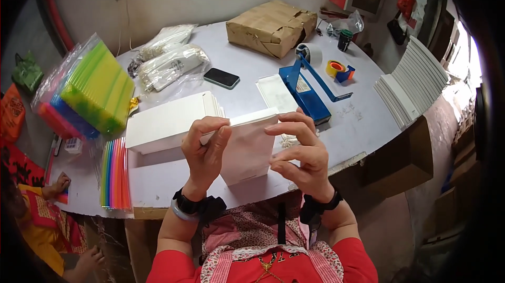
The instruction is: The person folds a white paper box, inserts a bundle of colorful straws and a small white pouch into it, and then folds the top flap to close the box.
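Note:
A small white cardboard box (247, 151) is held upright above the near edge of the table (363, 120). My left hand (206, 149) grips its left side, fingers curled over the top edge. My right hand (300, 151) holds its right side, fingertips on the top corner. Just behind it lies a stack of flat white boxes (168, 122). A blue hand-lever tool (310, 91) stands behind my right hand.
Bags of coloured strips (87, 91) and a fan of coloured strips (115, 175) lie left. A black phone (221, 77), a brown paper parcel (271, 27), tape rolls (336, 68) and stacked white cards (413, 80) sit farther back. Another person's hand (59, 184) rests at the left edge.

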### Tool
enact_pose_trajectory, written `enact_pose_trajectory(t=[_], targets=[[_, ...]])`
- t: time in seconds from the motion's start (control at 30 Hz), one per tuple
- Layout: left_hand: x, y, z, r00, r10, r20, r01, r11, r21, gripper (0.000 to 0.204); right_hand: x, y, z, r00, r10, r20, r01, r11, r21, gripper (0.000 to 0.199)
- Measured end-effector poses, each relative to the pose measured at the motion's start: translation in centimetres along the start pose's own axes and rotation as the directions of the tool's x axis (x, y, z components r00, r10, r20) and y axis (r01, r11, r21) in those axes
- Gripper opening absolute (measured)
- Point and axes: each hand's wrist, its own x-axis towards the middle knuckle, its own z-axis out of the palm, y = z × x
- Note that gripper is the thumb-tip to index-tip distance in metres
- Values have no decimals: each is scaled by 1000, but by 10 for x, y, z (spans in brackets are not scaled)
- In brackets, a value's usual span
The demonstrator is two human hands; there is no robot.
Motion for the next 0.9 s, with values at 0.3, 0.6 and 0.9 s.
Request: enact_pose_trajectory(t=[0.3,0.6,0.9], targets=[[-1,-3,-3,999,-21,36,24,995,-93,11,19,15,48,969,-49,-242,4,983,-182,14],[4,-8,-5,994,69,80,-50,973,-224,13,21,19,61,938,-31,-347,-37,982,-186,8],[-5,-10,-3,998,9,60,-2,994,-105,25,15,14,64,928,-144,-344,-9,914,-407,13]])
